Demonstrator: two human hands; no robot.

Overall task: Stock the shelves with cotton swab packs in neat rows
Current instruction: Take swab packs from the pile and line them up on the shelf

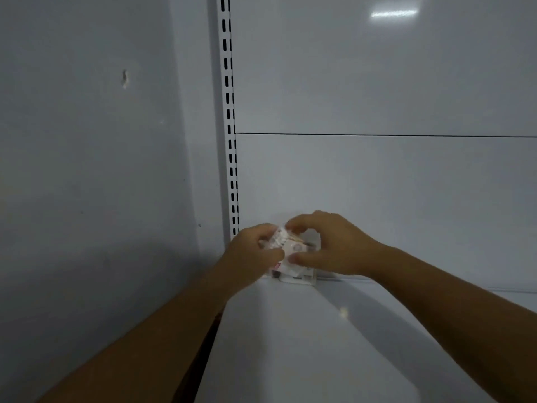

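A blurred cotton swab pack (pixel 286 245), label unreadable, is held low at the back left corner of the shelf (pixel 290 344) beside the slotted upright (pixel 229 141), pinched between the curled fingers of the left hand (pixel 251 253) and right hand (pixel 329 245), which hide most of it.

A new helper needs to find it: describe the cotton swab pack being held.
Follow the white slotted upright down to the back left corner of the shelf. There the left hand and right hand pinch a clear cotton swab pack showing white tips. Unlike the packs on the shelf behind it, it is held in the fingers.
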